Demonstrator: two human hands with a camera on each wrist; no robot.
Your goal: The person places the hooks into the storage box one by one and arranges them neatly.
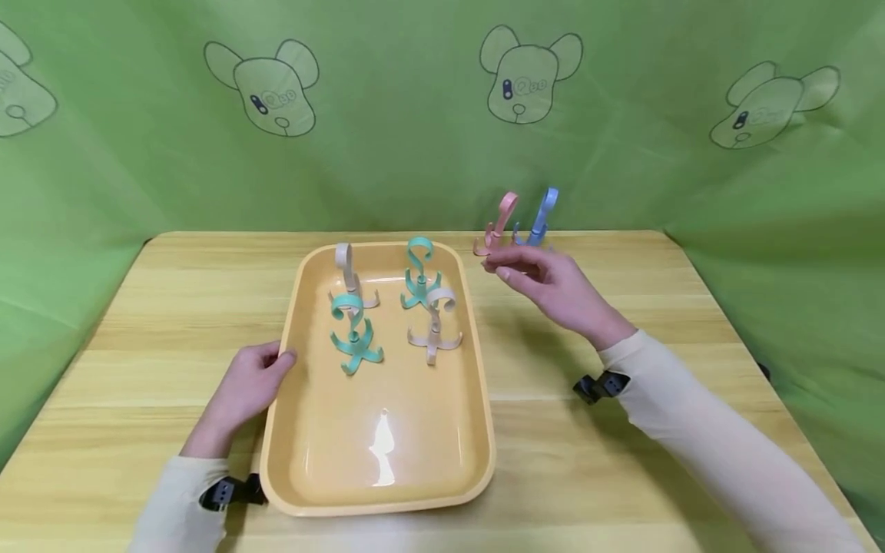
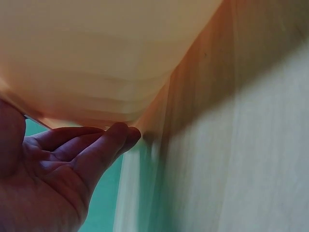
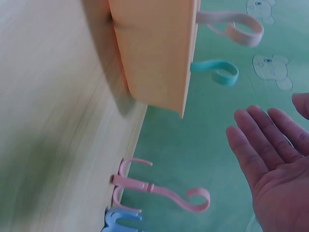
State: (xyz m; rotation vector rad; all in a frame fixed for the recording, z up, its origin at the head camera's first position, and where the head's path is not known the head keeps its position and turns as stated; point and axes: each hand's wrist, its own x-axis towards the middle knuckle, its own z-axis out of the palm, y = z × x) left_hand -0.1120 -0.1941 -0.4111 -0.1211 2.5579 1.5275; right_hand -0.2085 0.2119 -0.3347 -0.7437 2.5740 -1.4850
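My left hand (image 1: 247,382) grips the left rim of an orange plastic tray (image 1: 332,445), the thumb over the rim. In the left wrist view its fingers (image 2: 99,150) lie against the tray's outer underside. My right hand (image 1: 556,290) is held above the table right of the tray, fingers extended and holding nothing. Just beyond it stand a pink multi-prong hanger hook (image 1: 494,234) and a blue one (image 1: 541,219), partly hidden by the hand. Inside the tray stand two teal hooks, a nearer (image 1: 356,346) and a farther (image 1: 420,288), and two whitish ones, left (image 1: 349,280) and right (image 1: 434,338).
The wooden table (image 1: 588,476) extends on both sides of the tray. A green cloth (image 1: 401,153) printed with bear heads hangs behind the table and along its sides. Black cameras sit on the left wrist (image 1: 224,491) and right wrist (image 1: 601,385).
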